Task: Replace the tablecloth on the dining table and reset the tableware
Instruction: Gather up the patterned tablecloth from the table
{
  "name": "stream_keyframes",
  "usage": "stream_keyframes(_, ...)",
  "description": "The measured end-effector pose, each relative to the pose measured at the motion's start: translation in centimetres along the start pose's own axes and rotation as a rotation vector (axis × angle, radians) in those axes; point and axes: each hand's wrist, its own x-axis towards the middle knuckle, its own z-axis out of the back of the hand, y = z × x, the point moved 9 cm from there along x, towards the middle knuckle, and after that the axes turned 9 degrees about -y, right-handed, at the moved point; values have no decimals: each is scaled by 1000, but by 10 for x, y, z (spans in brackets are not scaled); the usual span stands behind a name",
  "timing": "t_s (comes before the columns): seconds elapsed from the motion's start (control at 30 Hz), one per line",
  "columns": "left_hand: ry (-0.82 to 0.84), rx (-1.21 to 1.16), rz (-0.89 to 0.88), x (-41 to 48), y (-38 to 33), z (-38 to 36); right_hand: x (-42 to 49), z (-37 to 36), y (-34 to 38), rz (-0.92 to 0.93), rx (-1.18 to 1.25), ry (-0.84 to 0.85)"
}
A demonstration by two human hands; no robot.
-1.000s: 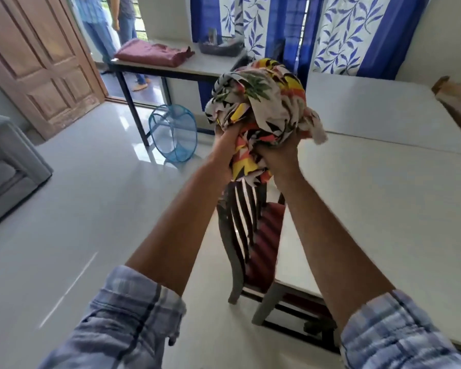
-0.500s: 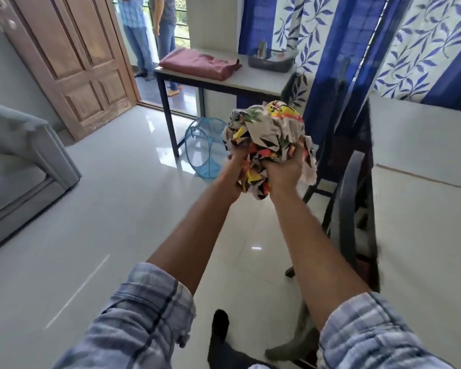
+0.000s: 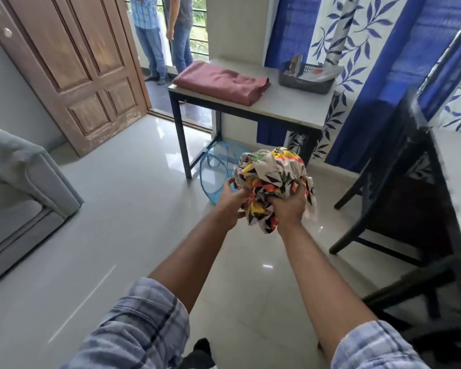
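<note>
One crumpled tablecloth [image 3: 272, 179] sits just right of centre in the frame. It is a pale fabric printed with green palm leaves and patches of yellow, orange, red and black, wadded into a rough ball, with a loose end hanging at its lower right. We hold it in the air above the tiled floor [image 3: 117, 209], in front of a blue mesh basket [image 3: 213, 171] that stands by the leg of a side table [image 3: 290, 107]. Our left hand [image 3: 230, 202] grips the bundle's lower left side, fingers curled into the folds. Our right hand [image 3: 289, 206] clutches it from below on the right, fingers dug into the cloth. Both forearms stretch forward from rolled checked sleeves [image 3: 144, 323] at the bottom of the frame. On the side table, in the upper middle, lies a folded maroon cloth [image 3: 221, 82].
</note>
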Motion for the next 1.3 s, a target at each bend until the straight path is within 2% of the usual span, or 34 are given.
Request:
stream_keyframes(0.13,4,18,39,102,-26,1,63,-73,-15,-40,-42,-5)
stream_keyframes(0.37,47,82,151,266,-63,5,161,-193,-65,-282,-131,-40)
stream_keyframes(0.6,-27,158,244,406,-97,17,244,-298,-83,-298,-200,-59)
stream_keyframes(0.8,-162,165,326,548,-95,37,331,-393,-133,-325,-370,-91)
stream_keyframes(0.97,-202,188,456,653,-58,39,383,-478,-195,-383,-432,15)
stream_keyframes(1.07,-193,369,409,700,-44,42,403,-510,-207,-172,-549,33)
stream_keyframes(1.17,-68,554,299,729,-36,39,414,-536,-214,51,-637,60)
stream_keyframes(1.23,17,700,265,750,-22,40,419,-562,-240,46,-727,171)
stream_keyframes(1.3,52,800,236,764,-8,47,413,-586,-269,32,-852,365)
